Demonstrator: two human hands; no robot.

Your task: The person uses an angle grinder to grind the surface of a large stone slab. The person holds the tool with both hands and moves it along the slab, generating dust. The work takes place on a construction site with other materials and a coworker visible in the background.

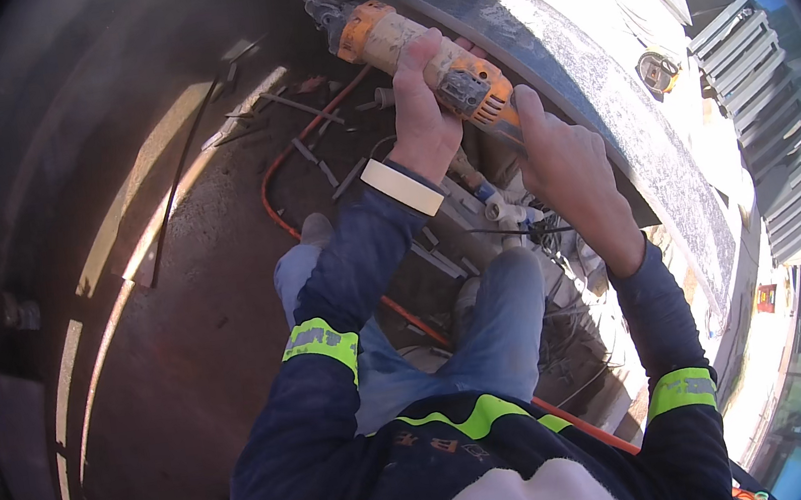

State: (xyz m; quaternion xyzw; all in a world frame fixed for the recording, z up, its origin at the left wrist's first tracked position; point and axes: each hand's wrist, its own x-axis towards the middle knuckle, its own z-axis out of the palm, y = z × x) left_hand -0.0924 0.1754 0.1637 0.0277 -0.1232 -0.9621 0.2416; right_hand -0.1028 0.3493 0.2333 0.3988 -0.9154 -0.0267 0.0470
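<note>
Both hands hold a dusty orange angle grinder, which slants from upper left to lower right. My left hand is wrapped round the middle of its body from below. My right hand grips the rear end, its fingers partly hidden. The grinder's head lies at the edge of a long dark slab coated with pale dust. Whether the disc touches the slab cannot be made out.
An orange cord runs across the dusty floor past my legs. Thin offcut strips lie scattered there. On the bright surface beyond the slab sits a tape measure; farther right are stacked grey strips. Cables and pipe fittings lie below the slab.
</note>
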